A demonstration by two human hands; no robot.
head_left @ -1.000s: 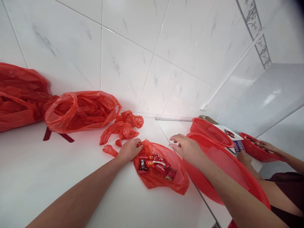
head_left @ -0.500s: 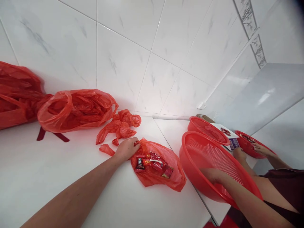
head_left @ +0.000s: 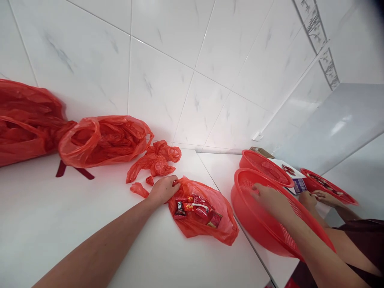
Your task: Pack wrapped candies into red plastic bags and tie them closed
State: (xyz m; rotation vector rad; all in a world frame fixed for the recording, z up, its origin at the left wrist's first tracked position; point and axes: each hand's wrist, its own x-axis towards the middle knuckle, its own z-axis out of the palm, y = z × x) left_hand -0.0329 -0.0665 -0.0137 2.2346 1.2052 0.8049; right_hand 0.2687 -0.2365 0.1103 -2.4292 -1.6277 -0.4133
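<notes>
My left hand is closed on the near-left edge of a thin red plastic bag, which lies spread on the white table with its mouth open. Several small wrapped snacks rest in it, in red and dark wrappers, along with a thin white strip. To the right, my right hand is raised inside the rim of a large red plastic colander. Its fingers look curled together and are slightly blurred; what they hold, if anything, is too small to make out.
Crumpled red bag pieces and a larger heap of red bags lie by the tiled wall. Behind stands a second red colander. At the right a co-worker's hands are near another red basket and a white box.
My right hand has risen from deep in the large colander toward its far-left rim. My left hand keeps its hold on the bag. The co-worker's hands have come together in front of their basket.
</notes>
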